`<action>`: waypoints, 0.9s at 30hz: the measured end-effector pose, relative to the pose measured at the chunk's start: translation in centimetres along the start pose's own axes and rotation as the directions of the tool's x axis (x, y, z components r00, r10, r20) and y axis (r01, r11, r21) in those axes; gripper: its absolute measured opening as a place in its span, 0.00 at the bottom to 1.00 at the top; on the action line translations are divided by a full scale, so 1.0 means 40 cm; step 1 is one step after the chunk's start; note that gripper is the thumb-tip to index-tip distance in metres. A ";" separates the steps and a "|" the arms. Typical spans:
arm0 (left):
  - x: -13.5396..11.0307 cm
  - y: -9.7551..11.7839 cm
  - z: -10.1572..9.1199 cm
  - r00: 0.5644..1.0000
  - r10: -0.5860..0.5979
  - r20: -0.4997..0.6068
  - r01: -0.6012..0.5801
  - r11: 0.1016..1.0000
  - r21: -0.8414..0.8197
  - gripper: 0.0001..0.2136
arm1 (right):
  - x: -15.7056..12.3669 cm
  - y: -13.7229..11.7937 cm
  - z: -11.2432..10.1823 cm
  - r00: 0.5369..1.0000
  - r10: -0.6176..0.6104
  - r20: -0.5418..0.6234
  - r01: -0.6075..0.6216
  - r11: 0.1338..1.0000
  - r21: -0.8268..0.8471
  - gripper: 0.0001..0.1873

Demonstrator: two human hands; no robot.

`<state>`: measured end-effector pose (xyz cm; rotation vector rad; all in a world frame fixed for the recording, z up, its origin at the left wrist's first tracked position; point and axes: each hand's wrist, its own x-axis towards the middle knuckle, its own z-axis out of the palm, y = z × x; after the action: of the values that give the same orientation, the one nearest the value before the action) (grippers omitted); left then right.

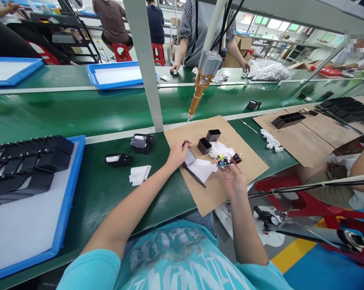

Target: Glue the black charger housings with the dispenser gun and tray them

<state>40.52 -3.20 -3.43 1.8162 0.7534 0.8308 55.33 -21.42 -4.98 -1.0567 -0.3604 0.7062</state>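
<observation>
Holding circuit board (226, 160) in right hand (234, 180), lengthwise across part-curled fingertips, well right of left hand (178, 154), bent at grey flat piece (190, 157), with grip unclear.

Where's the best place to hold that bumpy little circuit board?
Probably grip the circuit board by its near edge, coming from below like the right hand: colourful parts crowd its upper face, leaving little flat room there.

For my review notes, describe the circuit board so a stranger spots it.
On the green table, nearest the person, lies brown cardboard. Toward its right side, their right hand holds the circuit board. Small, colourful parts crowd it, unlike the nearby plain black boxes and white paper.
</observation>
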 end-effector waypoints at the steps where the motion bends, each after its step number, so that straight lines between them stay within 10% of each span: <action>1: -0.003 0.014 -0.001 0.999 0.033 -0.010 -0.032 0.999 0.025 0.07 | -0.004 0.001 0.003 1.000 0.004 0.003 -0.004 1.000 -0.001 0.24; 7: -0.088 0.122 -0.011 0.905 0.368 0.212 -0.413 0.879 0.240 0.21 | -0.029 0.002 0.021 0.998 0.001 0.064 0.003 0.997 -0.072 0.25; 12: -0.129 0.157 -0.014 0.924 0.198 0.328 -0.255 0.956 0.144 0.35 | -0.049 -0.007 0.047 0.993 -0.029 0.113 0.041 0.993 -0.107 0.27; 27: -0.126 0.131 -0.005 0.914 0.072 0.400 0.051 0.956 -0.290 0.28 | -0.082 -0.027 0.082 0.997 -0.029 0.070 0.037 0.993 -0.112 0.27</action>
<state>38.16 -8.91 0.45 1.6456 0.3286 0.5102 51.40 -21.80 -2.30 -1.1332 -0.4807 0.7003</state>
